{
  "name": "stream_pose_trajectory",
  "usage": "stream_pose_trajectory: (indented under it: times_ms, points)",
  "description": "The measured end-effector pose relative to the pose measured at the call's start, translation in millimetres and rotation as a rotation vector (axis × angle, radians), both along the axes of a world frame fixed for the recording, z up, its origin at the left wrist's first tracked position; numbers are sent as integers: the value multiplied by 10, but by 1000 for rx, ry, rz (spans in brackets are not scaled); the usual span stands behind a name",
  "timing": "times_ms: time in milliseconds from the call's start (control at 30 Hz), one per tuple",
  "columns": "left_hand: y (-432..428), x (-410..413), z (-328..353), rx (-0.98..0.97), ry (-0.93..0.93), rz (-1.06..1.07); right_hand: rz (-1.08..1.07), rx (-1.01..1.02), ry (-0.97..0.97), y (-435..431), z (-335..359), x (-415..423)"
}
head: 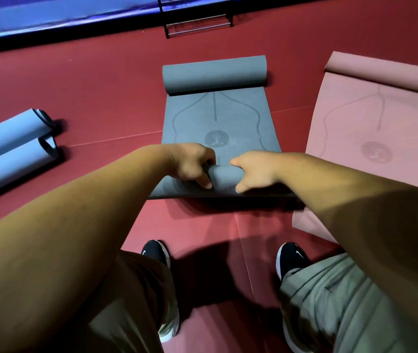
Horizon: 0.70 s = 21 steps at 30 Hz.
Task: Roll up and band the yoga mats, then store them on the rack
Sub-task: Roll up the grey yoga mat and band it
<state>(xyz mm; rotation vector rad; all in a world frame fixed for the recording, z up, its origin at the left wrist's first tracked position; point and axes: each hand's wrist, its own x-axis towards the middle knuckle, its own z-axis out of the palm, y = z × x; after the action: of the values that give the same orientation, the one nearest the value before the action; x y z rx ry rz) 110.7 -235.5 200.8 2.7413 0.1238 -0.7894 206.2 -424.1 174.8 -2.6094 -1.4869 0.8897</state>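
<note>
A grey yoga mat (215,115) lies lengthwise on the red floor ahead of me, its far end curled into a thick roll. Its near end is turned over into a small roll. My left hand (191,163) and my right hand (252,170) both grip this near roll, fingers curled over it, thumbs underneath. A pink mat (371,128) lies flat to the right, its far end curled. Two light blue rolled mats (9,146) lie side by side at the left. A black metal rack (197,20) stands at the far wall.
Red padded floor (95,80) surrounds the mats. A blue padded wall (50,19) runs along the back. My two black shoes (155,252) stand just behind the grey mat's near end.
</note>
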Motion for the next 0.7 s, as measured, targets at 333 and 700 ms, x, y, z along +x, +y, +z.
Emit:
stream_pose_trajectory:
  times_ms: [333,700]
  points:
    - [-224,-38,-4,213,-55,-119,-146,-14,203,-72,60,13]
    - [-214,69,212,285,-246,-99,-296,180,172,-79,146,160]
